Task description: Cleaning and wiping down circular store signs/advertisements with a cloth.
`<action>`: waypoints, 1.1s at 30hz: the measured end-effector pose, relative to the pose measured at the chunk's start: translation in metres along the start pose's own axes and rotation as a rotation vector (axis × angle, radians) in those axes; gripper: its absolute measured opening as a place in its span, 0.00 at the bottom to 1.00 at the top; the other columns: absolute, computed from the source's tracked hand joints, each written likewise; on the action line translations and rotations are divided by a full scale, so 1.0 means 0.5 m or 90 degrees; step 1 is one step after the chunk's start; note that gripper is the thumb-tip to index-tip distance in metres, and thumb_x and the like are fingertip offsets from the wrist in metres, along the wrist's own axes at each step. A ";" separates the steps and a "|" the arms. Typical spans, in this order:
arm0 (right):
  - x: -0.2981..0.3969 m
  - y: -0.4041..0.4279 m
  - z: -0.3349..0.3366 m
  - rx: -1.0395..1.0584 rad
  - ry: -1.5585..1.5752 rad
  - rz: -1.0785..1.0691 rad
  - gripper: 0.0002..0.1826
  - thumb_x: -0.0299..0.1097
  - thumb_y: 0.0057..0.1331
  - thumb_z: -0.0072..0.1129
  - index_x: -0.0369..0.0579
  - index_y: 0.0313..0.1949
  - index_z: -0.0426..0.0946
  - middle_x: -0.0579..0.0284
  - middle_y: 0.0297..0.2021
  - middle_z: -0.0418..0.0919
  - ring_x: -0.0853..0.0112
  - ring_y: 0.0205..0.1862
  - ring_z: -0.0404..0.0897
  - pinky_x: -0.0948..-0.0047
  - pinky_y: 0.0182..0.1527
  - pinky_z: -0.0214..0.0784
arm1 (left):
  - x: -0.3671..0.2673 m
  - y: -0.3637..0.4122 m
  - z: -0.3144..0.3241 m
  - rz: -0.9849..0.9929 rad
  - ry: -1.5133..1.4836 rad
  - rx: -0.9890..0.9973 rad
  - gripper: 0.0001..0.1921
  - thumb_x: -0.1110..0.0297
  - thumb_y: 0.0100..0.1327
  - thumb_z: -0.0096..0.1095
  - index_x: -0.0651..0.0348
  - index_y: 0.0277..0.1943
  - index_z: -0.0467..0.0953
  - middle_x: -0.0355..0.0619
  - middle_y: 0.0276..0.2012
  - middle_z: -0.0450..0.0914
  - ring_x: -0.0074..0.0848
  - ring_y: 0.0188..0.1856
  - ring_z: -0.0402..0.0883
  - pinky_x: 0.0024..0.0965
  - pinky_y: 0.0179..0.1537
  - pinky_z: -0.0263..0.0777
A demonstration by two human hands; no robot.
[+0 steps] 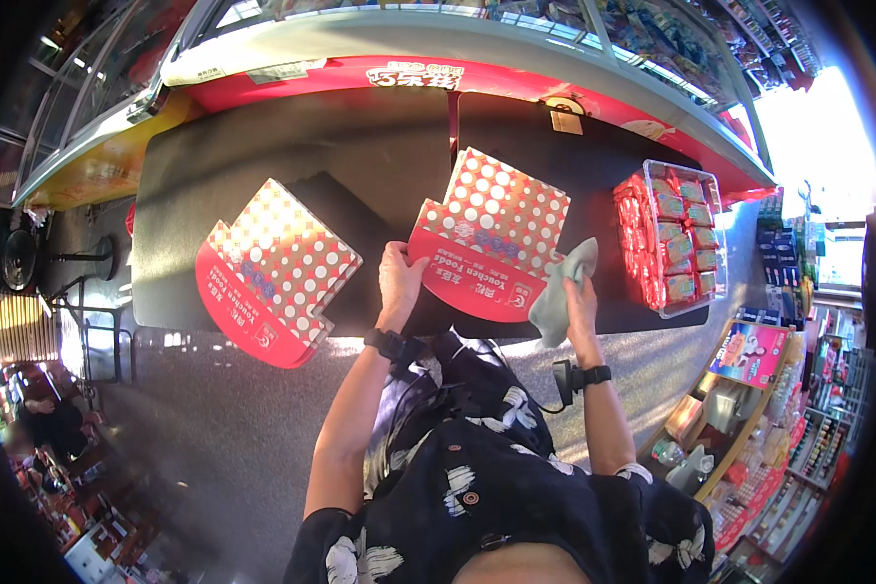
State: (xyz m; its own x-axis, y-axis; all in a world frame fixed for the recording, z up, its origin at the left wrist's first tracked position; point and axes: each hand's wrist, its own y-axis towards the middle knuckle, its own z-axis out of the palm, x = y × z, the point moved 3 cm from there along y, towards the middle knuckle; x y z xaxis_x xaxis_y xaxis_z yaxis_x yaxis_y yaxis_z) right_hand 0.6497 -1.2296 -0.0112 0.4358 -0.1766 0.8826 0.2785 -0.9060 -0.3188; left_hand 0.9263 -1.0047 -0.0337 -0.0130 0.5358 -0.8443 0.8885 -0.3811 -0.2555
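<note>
A stack of red and brown cardboard pieces with white dots [507, 212] lies on the dark table [299, 139] before me. My left hand [401, 277] pinches the stack's left edge between thumb and fingers. At its right corner my right hand [582, 306] grips a crumpled grey-green cloth [566, 292], which touches the cardboard. A second stack of the same dotted cardboard [281, 274] rests to the left, its curved red end over the table's near edge. Both wrists wear dark bands with small devices.
A clear plastic box of red wrapped packets [682, 241] stands at the table's right end. Glass display cases [409, 22] line the far side. Low shelves with goods [752, 438] are at the right. A seated person [51, 416] is at the far left.
</note>
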 end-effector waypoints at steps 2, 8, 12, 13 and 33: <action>0.008 -0.016 0.019 0.030 0.062 0.010 0.27 0.37 0.63 0.57 0.39 0.59 0.68 0.51 0.52 0.75 0.66 0.51 0.75 0.68 0.53 0.66 | 0.005 0.021 -0.011 -0.002 -0.005 -0.003 0.20 0.68 0.50 0.74 0.65 0.43 0.73 0.49 0.32 0.81 0.34 0.35 0.82 0.35 0.38 0.76; -0.009 -0.053 0.057 0.068 0.038 0.031 0.29 0.36 0.63 0.58 0.39 0.62 0.66 0.54 0.53 0.75 0.69 0.52 0.73 0.70 0.55 0.63 | -0.007 0.072 -0.045 0.019 0.101 -0.039 0.22 0.70 0.50 0.71 0.66 0.46 0.70 0.55 0.47 0.74 0.44 0.48 0.77 0.39 0.49 0.73; 0.054 -0.072 0.047 0.106 0.027 0.048 0.27 0.35 0.64 0.57 0.38 0.60 0.67 0.52 0.50 0.76 0.70 0.50 0.74 0.70 0.54 0.65 | -0.012 0.052 -0.038 0.182 0.174 -0.114 0.19 0.76 0.51 0.68 0.68 0.44 0.67 0.59 0.45 0.70 0.50 0.48 0.73 0.45 0.48 0.71; 0.000 -0.039 0.014 0.000 -0.133 -0.104 0.21 0.35 0.65 0.53 0.39 0.55 0.70 0.55 0.44 0.78 0.71 0.44 0.76 0.71 0.47 0.68 | -0.034 0.048 -0.032 0.169 0.168 -0.085 0.19 0.77 0.51 0.67 0.70 0.43 0.66 0.60 0.44 0.70 0.51 0.47 0.72 0.45 0.48 0.71; 0.373 -0.336 0.575 0.634 0.190 -0.086 0.28 0.34 0.67 0.55 0.42 0.64 0.60 0.57 0.58 0.67 0.74 0.57 0.68 0.74 0.58 0.64 | 0.304 -0.229 -0.512 -0.129 0.090 -0.374 0.42 0.59 0.52 0.75 0.59 0.66 0.59 0.57 0.57 0.62 0.39 0.53 0.70 0.40 0.55 0.69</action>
State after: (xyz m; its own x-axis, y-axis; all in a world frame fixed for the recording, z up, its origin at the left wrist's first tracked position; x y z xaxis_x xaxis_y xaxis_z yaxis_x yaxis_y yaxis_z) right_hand 0.9303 -0.9998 0.1074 0.1570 -0.3079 0.9384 0.9468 -0.2232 -0.2317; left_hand 0.9399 -0.6869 -0.0122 -0.1816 0.6630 -0.7262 0.9788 0.1927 -0.0688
